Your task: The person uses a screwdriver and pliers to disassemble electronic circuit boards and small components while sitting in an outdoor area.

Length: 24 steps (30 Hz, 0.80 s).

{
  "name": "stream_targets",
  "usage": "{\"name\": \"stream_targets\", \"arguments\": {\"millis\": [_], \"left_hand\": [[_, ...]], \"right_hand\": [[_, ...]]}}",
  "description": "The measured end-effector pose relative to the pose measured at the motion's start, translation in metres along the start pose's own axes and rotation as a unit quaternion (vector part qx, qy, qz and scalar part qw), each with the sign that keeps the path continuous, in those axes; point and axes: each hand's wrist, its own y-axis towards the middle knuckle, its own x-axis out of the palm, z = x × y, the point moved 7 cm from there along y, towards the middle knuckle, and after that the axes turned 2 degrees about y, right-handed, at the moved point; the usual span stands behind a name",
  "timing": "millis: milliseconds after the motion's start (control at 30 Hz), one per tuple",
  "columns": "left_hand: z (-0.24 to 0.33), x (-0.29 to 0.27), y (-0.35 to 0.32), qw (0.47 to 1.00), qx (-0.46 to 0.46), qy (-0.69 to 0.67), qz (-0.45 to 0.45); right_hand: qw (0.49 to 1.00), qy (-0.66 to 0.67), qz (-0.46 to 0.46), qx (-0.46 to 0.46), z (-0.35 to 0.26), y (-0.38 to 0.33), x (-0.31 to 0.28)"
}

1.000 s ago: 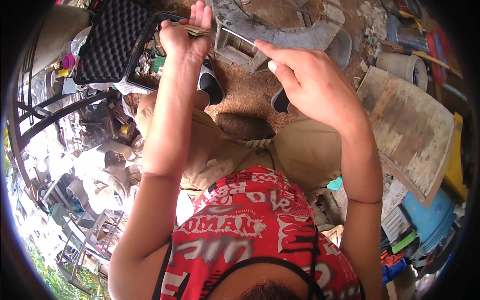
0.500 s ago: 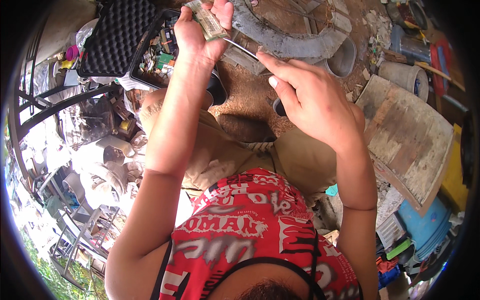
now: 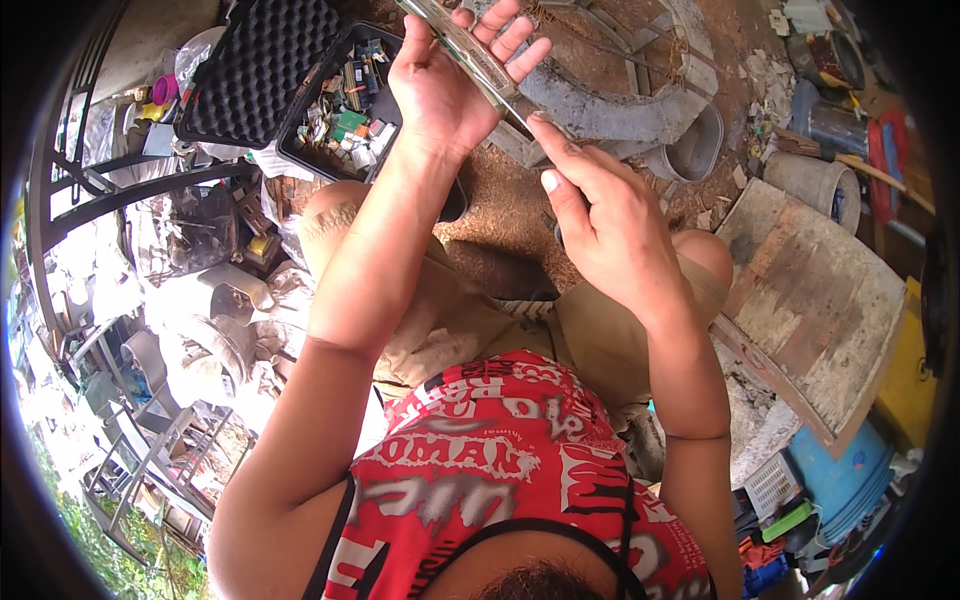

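Note:
Across my left hand (image 3: pixel 450 88) lies a long, flat greenish board (image 3: pixel 468 55), seen nearly edge-on and running out past the top of the view. The thumb is on one side of it, and the outstretched fingers are on the other. My right hand (image 3: pixel 620 215) is closed round a thin metal tool (image 3: pixel 518 119), with the index finger stretched along its shaft. The tool's tip meets or nearly meets the board's near end; contact cannot be made out. My palm hides the handle, so the kind of tool does not show.
A black case (image 3: pixel 290 150) holding small boards and chips stands at the left, its foam-lined lid (image 3: pixel 262 70) raised. Ahead lies a grey curved slab (image 3: pixel 640 105) beside a metal tub (image 3: pixel 692 145). A worn wooden panel (image 3: pixel 815 300) and blue buckets (image 3: pixel 845 470) are at the right.
The board has tilted from showing its face to nearly edge-on, and my left fingers have spread out. Both hands have shifted slightly right and nearer, the tool staying at the board's near end.

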Motion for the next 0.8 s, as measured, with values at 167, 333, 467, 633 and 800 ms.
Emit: {"name": "stream_targets", "arguments": {"millis": [167, 333, 467, 633, 800], "left_hand": [[-0.002, 0.004, -0.003, 1.000, 0.000, -0.005, -0.015], [-0.001, 0.005, -0.004, 1.000, 0.012, -0.002, -0.024], [0.000, 0.002, -0.004, 0.998, 0.050, 0.031, -0.015], [0.005, -0.007, -0.005, 0.972, 0.157, 0.172, 0.017], [0.017, -0.018, -0.006, 0.957, 0.216, 0.186, 0.045]], "right_hand": [[1.000, -0.021, -0.018, 0.013, 0.002, 0.004, 0.007], [1.000, -0.013, -0.020, 0.019, 0.003, 0.004, 0.009], [1.000, 0.001, -0.023, 0.022, 0.003, 0.005, 0.011], [0.999, 0.017, -0.025, 0.026, 0.003, 0.009, 0.012], [0.999, 0.009, -0.001, 0.040, 0.004, 0.007, 0.033]]}}
